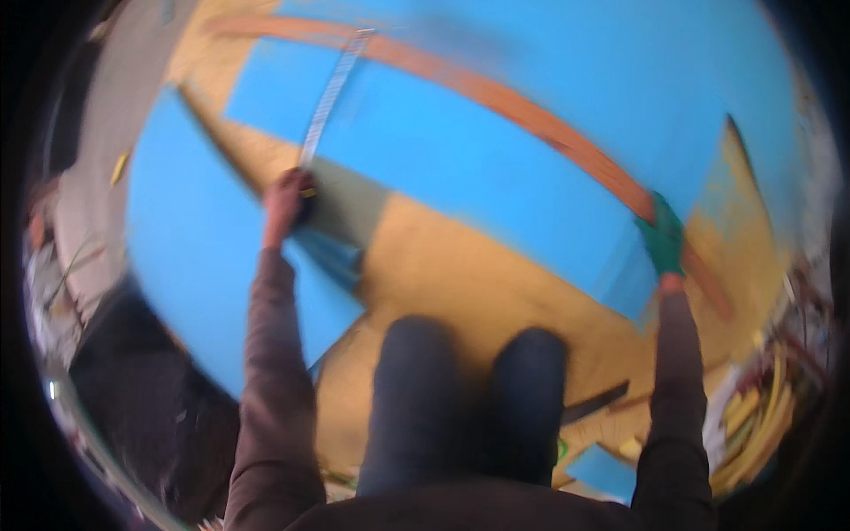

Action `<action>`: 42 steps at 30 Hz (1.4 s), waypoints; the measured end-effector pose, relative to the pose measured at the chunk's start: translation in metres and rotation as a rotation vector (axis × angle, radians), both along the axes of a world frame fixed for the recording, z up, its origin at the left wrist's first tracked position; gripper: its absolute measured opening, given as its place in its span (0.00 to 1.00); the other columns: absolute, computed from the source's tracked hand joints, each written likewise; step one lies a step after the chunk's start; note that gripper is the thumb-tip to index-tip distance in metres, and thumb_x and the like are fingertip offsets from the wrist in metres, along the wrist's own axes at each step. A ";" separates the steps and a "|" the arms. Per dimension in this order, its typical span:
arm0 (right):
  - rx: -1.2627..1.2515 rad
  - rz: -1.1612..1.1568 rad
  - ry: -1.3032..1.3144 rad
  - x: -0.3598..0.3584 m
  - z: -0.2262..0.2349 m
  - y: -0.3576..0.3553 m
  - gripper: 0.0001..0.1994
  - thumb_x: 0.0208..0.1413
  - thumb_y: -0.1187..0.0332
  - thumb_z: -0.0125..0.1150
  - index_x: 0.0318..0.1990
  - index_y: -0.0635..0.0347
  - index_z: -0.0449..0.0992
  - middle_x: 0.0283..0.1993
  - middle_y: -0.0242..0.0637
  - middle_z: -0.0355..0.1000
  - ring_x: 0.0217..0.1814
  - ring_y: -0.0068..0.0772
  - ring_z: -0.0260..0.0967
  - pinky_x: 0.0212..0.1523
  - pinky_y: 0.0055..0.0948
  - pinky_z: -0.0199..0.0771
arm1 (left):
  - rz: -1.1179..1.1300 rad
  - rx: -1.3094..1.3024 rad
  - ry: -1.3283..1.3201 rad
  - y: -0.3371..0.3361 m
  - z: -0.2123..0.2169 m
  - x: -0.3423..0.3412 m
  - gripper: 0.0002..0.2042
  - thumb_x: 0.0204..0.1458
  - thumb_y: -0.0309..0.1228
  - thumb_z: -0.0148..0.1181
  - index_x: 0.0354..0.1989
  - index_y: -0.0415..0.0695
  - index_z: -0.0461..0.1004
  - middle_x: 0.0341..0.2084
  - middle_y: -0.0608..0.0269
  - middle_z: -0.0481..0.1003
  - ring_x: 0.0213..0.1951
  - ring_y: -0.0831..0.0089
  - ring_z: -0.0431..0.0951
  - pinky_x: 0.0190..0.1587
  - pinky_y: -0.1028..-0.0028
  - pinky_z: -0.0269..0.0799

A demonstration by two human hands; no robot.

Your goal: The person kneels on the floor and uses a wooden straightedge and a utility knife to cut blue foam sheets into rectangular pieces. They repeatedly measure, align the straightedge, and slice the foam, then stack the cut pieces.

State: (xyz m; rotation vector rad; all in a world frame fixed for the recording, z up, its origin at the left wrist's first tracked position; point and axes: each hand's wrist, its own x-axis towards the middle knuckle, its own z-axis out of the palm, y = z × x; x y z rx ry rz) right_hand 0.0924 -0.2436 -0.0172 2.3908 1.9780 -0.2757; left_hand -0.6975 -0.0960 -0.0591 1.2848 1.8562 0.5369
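My left hand (pixel 285 199) is closed around a dark tape measure (pixel 309 196). From it the pale metal blade (pixel 329 102) runs away over a blue sheet (pixel 460 159) to a long reddish-brown wooden strip (pixel 522 111), where its end rests. The strip lies slantwise over the sheet, from far left to near right. My right hand (pixel 662 237), in a green glove, grips the strip near its right end, with the finger detail blurred. Beneath the sheet, a yellowish board (pixel 460 257) shows.
Another blue piece (pixel 195 230) lies at the left, beside black material (pixel 150 398). A dark flat blade-like piece (pixel 595 403) is near my right knee (pixel 529 380). Yellow offcuts (pixel 753 425) are heaped at the lower right. A small yellow object (pixel 119 168) sits far left.
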 end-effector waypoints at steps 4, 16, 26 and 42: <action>0.069 0.074 0.008 0.007 -0.009 0.000 0.37 0.58 0.57 0.74 0.73 0.58 0.70 0.71 0.48 0.73 0.70 0.53 0.70 0.72 0.52 0.65 | 0.006 0.005 -0.120 -0.001 0.025 0.018 0.16 0.72 0.40 0.58 0.51 0.38 0.83 0.37 0.62 0.84 0.42 0.77 0.80 0.48 0.73 0.73; 0.129 0.019 0.055 -0.006 -0.006 -0.002 0.32 0.59 0.62 0.72 0.71 0.57 0.71 0.68 0.44 0.74 0.71 0.48 0.69 0.71 0.49 0.65 | -0.155 -0.597 -0.676 -0.210 0.083 0.319 0.14 0.75 0.38 0.55 0.50 0.40 0.81 0.39 0.64 0.83 0.40 0.78 0.81 0.42 0.75 0.80; 0.152 0.031 0.047 -0.001 -0.019 -0.003 0.33 0.57 0.61 0.73 0.71 0.54 0.72 0.70 0.42 0.73 0.72 0.46 0.69 0.71 0.50 0.66 | -0.262 -0.524 -0.624 -0.236 0.055 0.395 0.14 0.74 0.36 0.55 0.48 0.38 0.81 0.37 0.64 0.83 0.38 0.78 0.79 0.40 0.75 0.78; 0.123 0.037 0.036 0.000 -0.017 -0.004 0.33 0.63 0.55 0.69 0.75 0.49 0.68 0.74 0.41 0.70 0.76 0.46 0.66 0.75 0.49 0.61 | -0.082 -0.665 -0.701 -0.259 0.023 0.412 0.14 0.74 0.37 0.55 0.50 0.37 0.79 0.39 0.59 0.83 0.39 0.72 0.83 0.41 0.72 0.80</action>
